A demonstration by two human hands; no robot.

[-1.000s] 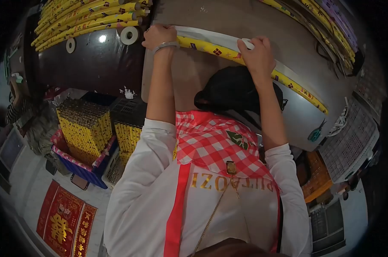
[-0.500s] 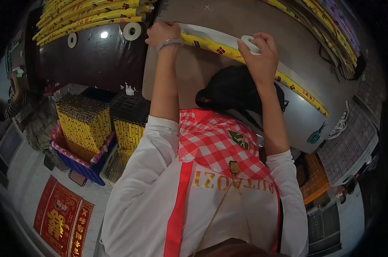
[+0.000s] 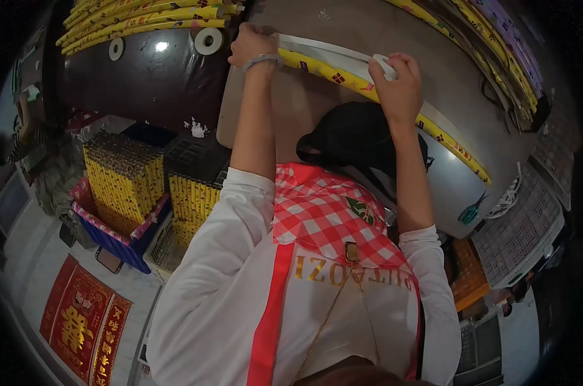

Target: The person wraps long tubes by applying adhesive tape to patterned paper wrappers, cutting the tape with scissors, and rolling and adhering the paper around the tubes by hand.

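My left hand [image 3: 251, 46], with a bracelet at the wrist, is closed at the left end of a long yellow patterned paper roll [image 3: 333, 76]. A white tape strip [image 3: 323, 50] runs along the far edge of the roll between my two hands. My right hand [image 3: 399, 90] grips a white roll of tape [image 3: 384, 67] between thumb and fingers, above the yellow roll. The right part of the yellow roll comes out beyond my right wrist. My left fingertips are partly hidden, so their exact hold on tape and paper is unclear.
A black bag [image 3: 349, 138] lies at the table's near edge, and green-handled scissors [image 3: 473, 210] at its right. More yellow rolls [image 3: 143, 19] and a tape roll [image 3: 209, 41] are at the upper left. A blue basket [image 3: 127, 248] stands below, packed with yellow rolls.
The tape roll in my right hand has tilted and shows less of its face. My hands have shifted only slightly; the whole view has moved a little too.
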